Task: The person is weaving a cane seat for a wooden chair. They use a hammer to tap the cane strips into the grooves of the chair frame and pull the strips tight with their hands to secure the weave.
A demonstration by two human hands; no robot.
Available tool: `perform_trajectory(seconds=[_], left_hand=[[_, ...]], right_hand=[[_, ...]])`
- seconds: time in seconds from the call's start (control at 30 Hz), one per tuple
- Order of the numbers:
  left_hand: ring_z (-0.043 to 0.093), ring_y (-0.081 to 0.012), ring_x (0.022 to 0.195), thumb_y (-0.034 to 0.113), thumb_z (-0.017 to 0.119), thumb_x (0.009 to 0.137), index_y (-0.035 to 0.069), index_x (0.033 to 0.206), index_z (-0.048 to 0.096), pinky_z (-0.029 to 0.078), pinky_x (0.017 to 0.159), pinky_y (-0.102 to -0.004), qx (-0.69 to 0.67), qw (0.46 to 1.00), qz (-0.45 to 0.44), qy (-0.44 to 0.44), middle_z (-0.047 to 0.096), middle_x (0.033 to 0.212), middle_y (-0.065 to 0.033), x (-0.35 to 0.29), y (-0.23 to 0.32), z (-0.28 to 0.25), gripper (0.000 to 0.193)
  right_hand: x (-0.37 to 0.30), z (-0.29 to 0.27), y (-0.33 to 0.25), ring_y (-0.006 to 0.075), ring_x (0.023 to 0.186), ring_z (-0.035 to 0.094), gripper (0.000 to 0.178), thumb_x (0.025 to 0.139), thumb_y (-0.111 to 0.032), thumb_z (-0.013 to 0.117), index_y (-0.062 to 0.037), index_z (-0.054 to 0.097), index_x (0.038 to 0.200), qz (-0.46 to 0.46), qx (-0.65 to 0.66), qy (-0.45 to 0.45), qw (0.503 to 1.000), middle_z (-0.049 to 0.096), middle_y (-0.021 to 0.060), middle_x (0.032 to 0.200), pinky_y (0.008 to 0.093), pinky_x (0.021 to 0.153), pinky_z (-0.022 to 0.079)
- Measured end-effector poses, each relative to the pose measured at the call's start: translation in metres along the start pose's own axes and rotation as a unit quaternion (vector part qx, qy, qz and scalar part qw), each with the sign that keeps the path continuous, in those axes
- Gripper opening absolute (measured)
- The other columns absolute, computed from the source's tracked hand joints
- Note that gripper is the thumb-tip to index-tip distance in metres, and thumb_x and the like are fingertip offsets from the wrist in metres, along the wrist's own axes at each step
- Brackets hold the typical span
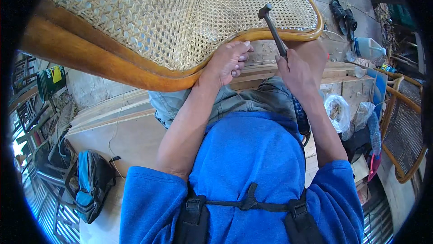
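Note:
A curved wooden chair frame [135, 76] with woven cane webbing [257, 9] lies across my lap and stretches to the upper left. My left hand [229, 60] rests against the near edge of the frame, its fingers curled with thumb and forefinger together. Whatever they hold, if anything, is too small to make out. In my right hand [295, 73] is the handle of a small hammer [273, 30]. Its dark metal head is raised over the webbing, just beyond the frame's edge. A thin loose cane strand [331, 32] trails off the frame's right end.
Wooden planks [112, 113] lie beneath me. To the right are a white plastic jug [369, 48], black sandals [343, 16], a clear bag with coiled strands [337, 112] and another cane-backed piece [403, 127]. A backpack [92, 185] and a green can [50, 83] stand at left.

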State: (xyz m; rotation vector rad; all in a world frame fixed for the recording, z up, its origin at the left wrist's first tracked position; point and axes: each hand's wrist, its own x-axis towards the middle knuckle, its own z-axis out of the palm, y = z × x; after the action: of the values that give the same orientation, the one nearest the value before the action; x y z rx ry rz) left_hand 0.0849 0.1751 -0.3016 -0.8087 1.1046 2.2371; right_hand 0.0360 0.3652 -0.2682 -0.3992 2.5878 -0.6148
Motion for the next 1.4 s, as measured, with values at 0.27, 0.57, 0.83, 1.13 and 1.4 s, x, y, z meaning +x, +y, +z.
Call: perform_trajectory(seconds=[0.27,0.57,0.83,1.13,1.4], left_hand=[[0.029,-0.0004,0.041,0.029,0.052,0.091,0.009,0.087,0.053,0.023,0.034,-0.0169,0.002,1.000,-0.001,0.002,0.038,0.059,0.0087,0.000,0.000,0.001,0.021],[0.030,-0.0005,0.041,0.029,0.052,0.091,0.008,0.088,0.054,0.023,0.034,-0.0164,0.000,1.000,-0.002,0.005,0.038,0.059,0.0085,0.000,-0.001,0.000,0.021],[0.030,-0.0003,0.041,0.029,0.052,0.091,0.008,0.088,0.054,0.023,0.034,-0.0164,0.006,1.000,-0.005,0.008,0.038,0.059,0.0086,-0.001,0.001,0.001,0.021],[0.029,-0.0004,0.040,0.030,0.052,0.091,0.009,0.088,0.054,0.022,0.034,-0.0170,0.002,1.000,-0.010,0.008,0.038,0.058,0.0092,0.000,-0.001,0.000,0.021],[0.029,-0.0001,0.040,0.031,0.053,0.090,0.009,0.089,0.053,0.022,0.034,-0.0169,0.006,1.000,-0.006,0.000,0.037,0.057,0.0091,0.001,-0.001,-0.002,0.022]], right_hand=[[-0.002,0.001,-0.002,0.0463,0.072,0.058,0.029,0.089,-0.025,0.047,0.0040,0.049,0.085,-0.002,-0.011,-0.005,1.000,0.058,0.0294,0.072,0.0527,0.067,0.044],[0.002,0.000,-0.009,0.0457,0.074,0.059,0.029,0.088,-0.023,0.048,0.0060,0.051,0.087,-0.002,-0.016,-0.033,0.999,0.059,0.0311,0.074,0.0534,0.066,0.047],[0.002,0.002,-0.010,0.0462,0.072,0.059,0.030,0.088,-0.024,0.048,0.0059,0.051,0.087,-0.013,-0.015,-0.016,1.000,0.058,0.0309,0.072,0.0540,0.064,0.046],[0.009,0.003,-0.014,0.0460,0.071,0.059,0.029,0.089,-0.023,0.046,0.0052,0.051,0.088,-0.019,-0.035,-0.044,0.998,0.059,0.0305,0.072,0.0539,0.064,0.046],[0.012,0.005,-0.007,0.0457,0.072,0.060,0.030,0.088,-0.023,0.047,0.0058,0.052,0.085,-0.009,-0.040,-0.053,0.998,0.059,0.0304,0.072,0.0528,0.065,0.048]])
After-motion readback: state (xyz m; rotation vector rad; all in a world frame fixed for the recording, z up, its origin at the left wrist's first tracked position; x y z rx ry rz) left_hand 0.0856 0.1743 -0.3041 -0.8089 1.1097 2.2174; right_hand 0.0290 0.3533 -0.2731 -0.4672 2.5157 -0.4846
